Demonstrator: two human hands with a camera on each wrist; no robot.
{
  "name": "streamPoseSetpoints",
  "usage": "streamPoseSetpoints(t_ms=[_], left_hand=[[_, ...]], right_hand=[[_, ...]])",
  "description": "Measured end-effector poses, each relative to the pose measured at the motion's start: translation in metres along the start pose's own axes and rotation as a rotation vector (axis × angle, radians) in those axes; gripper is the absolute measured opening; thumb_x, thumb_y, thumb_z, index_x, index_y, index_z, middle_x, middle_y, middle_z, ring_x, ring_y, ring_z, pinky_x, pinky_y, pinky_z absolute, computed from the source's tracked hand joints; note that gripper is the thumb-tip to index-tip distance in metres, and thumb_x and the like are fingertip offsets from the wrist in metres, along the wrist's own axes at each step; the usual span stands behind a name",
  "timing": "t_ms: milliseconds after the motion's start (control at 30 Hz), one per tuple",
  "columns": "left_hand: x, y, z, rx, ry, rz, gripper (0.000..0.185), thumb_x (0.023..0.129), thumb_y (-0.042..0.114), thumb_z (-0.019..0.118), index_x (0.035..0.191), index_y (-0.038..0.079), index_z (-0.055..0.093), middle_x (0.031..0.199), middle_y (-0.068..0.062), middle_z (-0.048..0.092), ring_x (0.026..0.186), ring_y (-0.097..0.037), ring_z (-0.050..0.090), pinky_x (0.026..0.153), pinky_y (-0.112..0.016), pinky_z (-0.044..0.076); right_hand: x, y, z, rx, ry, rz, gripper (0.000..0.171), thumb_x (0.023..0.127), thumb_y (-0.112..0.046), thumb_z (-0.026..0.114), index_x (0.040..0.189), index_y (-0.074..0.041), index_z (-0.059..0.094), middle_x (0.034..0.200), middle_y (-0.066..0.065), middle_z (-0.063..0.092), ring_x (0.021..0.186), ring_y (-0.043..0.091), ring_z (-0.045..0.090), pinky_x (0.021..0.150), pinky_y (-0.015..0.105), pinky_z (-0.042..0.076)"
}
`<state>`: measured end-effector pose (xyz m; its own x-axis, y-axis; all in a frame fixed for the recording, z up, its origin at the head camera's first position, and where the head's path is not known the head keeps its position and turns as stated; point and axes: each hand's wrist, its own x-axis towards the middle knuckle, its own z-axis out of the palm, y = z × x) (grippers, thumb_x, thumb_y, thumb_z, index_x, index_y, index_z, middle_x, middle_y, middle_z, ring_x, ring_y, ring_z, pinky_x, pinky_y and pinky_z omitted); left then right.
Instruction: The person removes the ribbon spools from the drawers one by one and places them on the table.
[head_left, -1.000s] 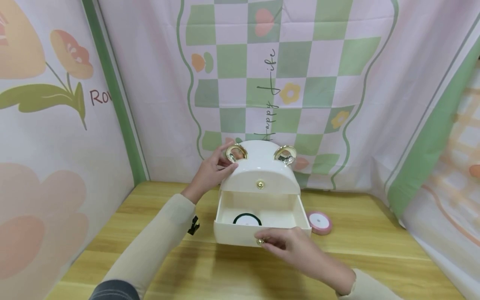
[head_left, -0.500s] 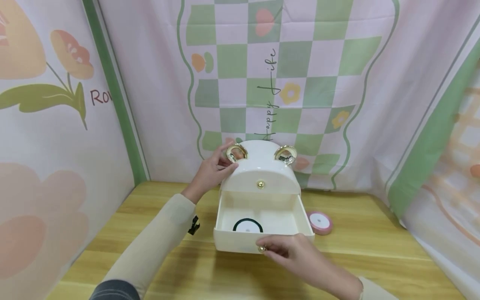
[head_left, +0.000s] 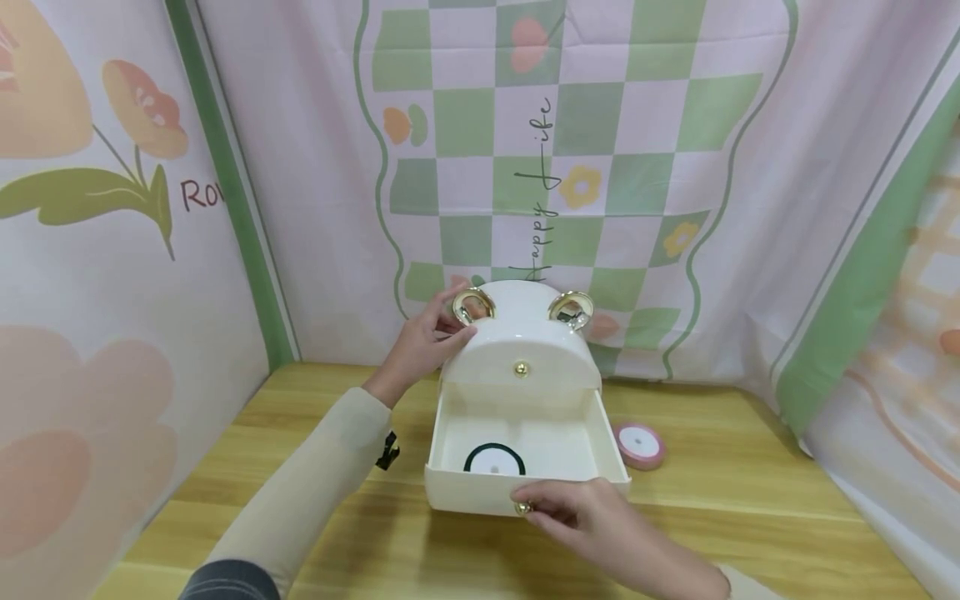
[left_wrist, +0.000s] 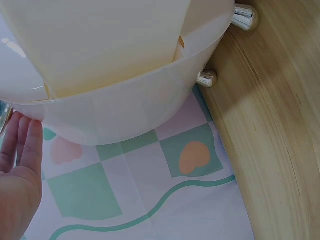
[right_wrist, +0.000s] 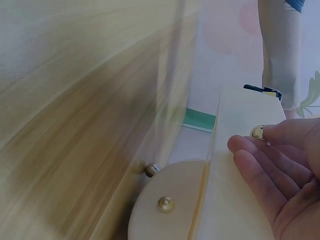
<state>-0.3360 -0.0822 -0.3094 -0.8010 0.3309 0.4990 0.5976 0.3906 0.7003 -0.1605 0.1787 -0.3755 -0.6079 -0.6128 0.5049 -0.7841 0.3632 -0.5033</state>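
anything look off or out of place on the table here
Only one thing stands out: a pink ribbon spool lies loose on the wooden table right of the cream box, while a dark green spool sits inside the open drawer. Nothing looks spilled, tipped or damaged.

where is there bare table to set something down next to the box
Bare table lies right of the pink ribbon roll, and left of the box beyond the left sleeve. In front, the open drawer and right hand crowd it.
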Motion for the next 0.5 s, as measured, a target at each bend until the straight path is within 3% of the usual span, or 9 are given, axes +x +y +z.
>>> streamPoseSetpoints(t_ms=[200, 500], left_hand=[[-0.0007, 0.0007, 0.0, 0.0, 0.0, 0.002, 0.066, 0.098, 0.032, 0.067, 0.156, 0.031, 0.034, 0.105, -0.006, 0.065, 0.1, -0.018, 0.065, 0.092, -0.035, 0.055], [-0.0009, 0.0017, -0.0002, 0.005, 0.005, -0.009, 0.066, 0.098, 0.032, 0.067, 0.153, 0.042, 0.034, 0.104, -0.004, 0.066, 0.1, -0.016, 0.065, 0.093, -0.032, 0.054]], right_hand=[[-0.0019, 0.0006, 0.0012, 0.014, -0.001, -0.008, 0.025, 0.092, 0.001, 0.071, 0.114, -0.01, 0.074, 0.103, -0.001, 0.074, 0.087, 0.003, 0.068, 0.069, 0.018, 0.057], [-0.0013, 0.0006, -0.0034, -0.022, -0.031, -0.068, 0.031, 0.089, 0.002, 0.074, 0.117, -0.011, 0.071, 0.095, -0.002, 0.074, 0.079, -0.002, 0.065, 0.064, 0.011, 0.053]])
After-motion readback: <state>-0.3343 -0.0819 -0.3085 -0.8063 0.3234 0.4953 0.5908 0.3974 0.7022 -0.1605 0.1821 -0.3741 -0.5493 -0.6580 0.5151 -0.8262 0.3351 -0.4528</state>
